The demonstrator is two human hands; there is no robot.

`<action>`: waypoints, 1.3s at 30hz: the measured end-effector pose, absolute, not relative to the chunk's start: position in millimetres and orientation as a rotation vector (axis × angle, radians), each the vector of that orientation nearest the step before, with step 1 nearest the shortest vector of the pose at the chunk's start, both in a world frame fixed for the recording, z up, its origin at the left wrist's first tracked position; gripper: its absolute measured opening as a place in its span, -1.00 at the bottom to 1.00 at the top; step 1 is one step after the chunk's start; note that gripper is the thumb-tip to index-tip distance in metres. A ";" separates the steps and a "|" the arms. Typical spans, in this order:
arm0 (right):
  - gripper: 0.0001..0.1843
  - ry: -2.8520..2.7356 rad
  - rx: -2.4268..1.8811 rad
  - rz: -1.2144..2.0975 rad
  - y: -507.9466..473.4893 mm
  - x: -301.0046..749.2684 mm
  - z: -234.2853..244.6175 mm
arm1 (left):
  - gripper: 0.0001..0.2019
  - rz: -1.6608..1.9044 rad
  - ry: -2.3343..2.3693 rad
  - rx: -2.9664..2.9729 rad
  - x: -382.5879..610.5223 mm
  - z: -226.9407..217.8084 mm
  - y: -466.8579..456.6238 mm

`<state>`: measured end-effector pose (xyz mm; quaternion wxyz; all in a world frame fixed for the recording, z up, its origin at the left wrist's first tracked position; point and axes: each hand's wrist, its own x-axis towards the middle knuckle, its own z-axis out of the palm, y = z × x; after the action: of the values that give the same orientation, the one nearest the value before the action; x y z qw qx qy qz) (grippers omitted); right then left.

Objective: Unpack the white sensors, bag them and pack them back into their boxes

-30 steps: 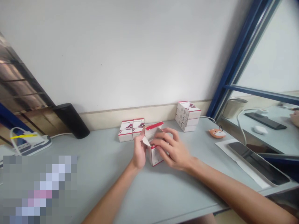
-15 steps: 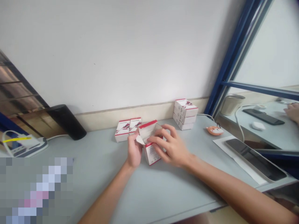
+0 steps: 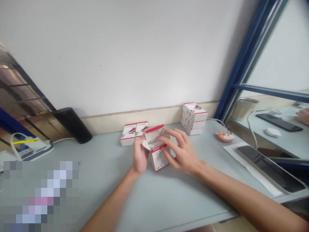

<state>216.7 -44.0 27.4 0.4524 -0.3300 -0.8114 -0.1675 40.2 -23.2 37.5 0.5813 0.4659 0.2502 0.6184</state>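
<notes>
Left hand (image 3: 140, 156) clamped on the left wall of the open box (image 3: 159, 160), thumb by a folded-out side flap (image 3: 145, 145); box stands mouth-up, long axis near vertical, mid desk (image 3: 96, 180). Right hand (image 3: 183, 151) on its right, fingers splayed and curled over the mouth; can't tell if they pinch anything. Both hands at the box, so neither is clearly nearer; mouth lies left of the right palm. In the way: side flap on the left, red-edged lid flap (image 3: 154, 129) up on the far side. Around, left to right: power strip (image 3: 36, 151), leaning black cylinder (image 3: 73, 125), two closed boxes (image 3: 128, 139) far left just behind left hand, box stack (image 3: 194, 120) far right by the wall, orange case (image 3: 225, 136), phone (image 3: 269, 169) near right.
</notes>
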 end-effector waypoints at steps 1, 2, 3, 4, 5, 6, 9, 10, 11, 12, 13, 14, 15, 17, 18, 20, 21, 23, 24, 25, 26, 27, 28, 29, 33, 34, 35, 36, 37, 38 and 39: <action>-0.47 -1.976 -0.827 -0.401 -43.9 216.9 28.1 | -0.59 1.447 0.587 1.095 40.6 38.1 -23.7; -0.43 -1.952 -0.828 -0.379 -43.9 217.1 29.0 | -0.60 1.446 0.589 1.109 40.8 38.7 -24.1; -0.40 -1.935 -0.816 -0.348 -44.0 217.4 30.1 | -0.62 1.435 0.591 1.135 40.7 39.1 -24.3; -0.38 -1.929 -0.789 -0.308 -44.3 217.7 31.2 | -0.64 1.413 0.594 1.168 40.4 39.4 -24.4; -0.36 -1.925 -0.751 -0.264 -44.7 218.0 32.2 | -0.66 1.381 0.602 1.201 39.8 39.5 -24.2; -0.36 -1.928 -0.713 -0.219 -45.3 218.2 33.2 | -0.67 1.343 0.620 1.232 39.1 39.5 -23.9; -0.42 -1.947 -0.656 -0.118 -47.1 218.3 34.7 | -0.71 1.302 0.696 1.285 37.2 39.4 -22.3; -0.45 -1.947 -0.661 -0.091 -47.6 218.0 34.7 | -0.72 1.309 0.709 1.294 37.0 39.3 -21.9; -0.48 -1.939 -0.671 -0.060 -47.8 217.7 34.6 | -0.74 1.317 0.711 1.304 37.1 39.2 -21.6; -0.51 -1.930 -0.682 -0.022 -47.9 217.3 34.2 | -0.75 1.327 0.703 1.316 37.3 39.1 -21.6; -0.52 -1.912 -0.690 0.025 -47.8 217.0 33.8 | -0.76 1.334 0.690 1.329 37.5 38.8 -21.8; -0.52 -1.886 -0.698 0.078 -47.6 216.8 33.3 | -0.77 1.338 0.674 1.345 37.7 38.5 -22.0; -0.50 -1.855 -0.706 0.132 -47.3 216.7 32.9 | -0.78 1.340 0.659 1.366 37.6 38.1 -22.4; -0.43 -1.802 -0.723 0.210 -47.1 217.2 32.9 | -0.78 1.336 0.640 1.420 36.5 37.4 -23.3; -0.42 -1.793 -0.737 0.223 -47.2 217.6 33.5 | -0.77 1.331 0.630 1.457 35.6 37.2 -23.8; -0.49 -1.824 -0.766 0.200 -47.8 218.1 35.7 | -0.74 1.321 0.600 1.527 33.3 37.1 -24.9; -0.56 -1.845 -0.775 0.176 -48.3 218.0 37.0 | -0.72 1.311 0.577 1.548 32.2 37.1 -25.5; -0.68 -1.852 -0.791 0.153 -49.6 216.8 39.1 | -0.68 1.277 0.518 1.547 30.8 36.9 -26.4; -0.71 -1.835 -0.792 0.161 -50.2 215.7 39.5 | -0.67 1.257 0.491 1.532 30.4 36.5 -26.7; -0.73 -1.805 -0.793 0.178 -50.7 214.5 39.5 | -0.65 1.239 0.469 1.519 30.3 35.9 -26.8; -0.74 -1.774 -0.794 0.197 -51.0 213.3 39.1 | -0.64 1.230 0.452 1.513 30.4 35.1 -26.9; -0.76 -1.746 -0.805 0.209 -51.1 212.3 38.5 | -0.63 1.229 0.439 1.510 30.6 34.1 -26.8; -0.78 -1.724 -0.822 0.203 -51.0 211.7 37.9 | -0.63 1.233 0.427 1.506 30.7 33.2 -26.6; -0.81 -1.710 -0.844 0.182 -50.6 211.4 37.4 | -0.63 1.241 0.416 1.497 30.7 32.3 -26.4; -0.89 -1.709 -0.913 0.112 -48.6 214.4 38.7 | -0.59 1.227 0.401 1.431 29.9 31.6 -27.0; -0.89 -1.712 -0.909 0.133 -48.2 215.6 39.8 | -0.58 1.221 0.405 1.433 29.9 32.3 -27.9; -0.90 -1.715 -0.899 0.165 -48.1 217.0 41.0 | -0.58 1.220 0.412 1.447 30.1 33.1 -29.1; -0.91 -1.720 -0.886 0.199 -47.9 218.3 42.2 | -0.58 1.232 0.421 1.475 30.6 34.2 -30.6; -0.92 -1.725 -0.874 0.233 -47.8 219.6 43.2 | -0.59 1.251 0.437 1.513 31.3 35.3 -32.2; -0.92 -1.727 -0.862 0.262 -47.6 220.9 44.0 | -0.59 1.268 0.459 1.565 32.1 36.4 -33.7; -0.93 -1.725 -0.853 0.287 -47.2 222.1 44.4 | -0.60 1.283 0.485 1.632 33.0 37.3 -35.0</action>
<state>222.1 -47.2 44.4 0.5630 -0.3623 -0.7328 0.1218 33.0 -35.0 37.3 0.4836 0.6702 0.1990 0.5267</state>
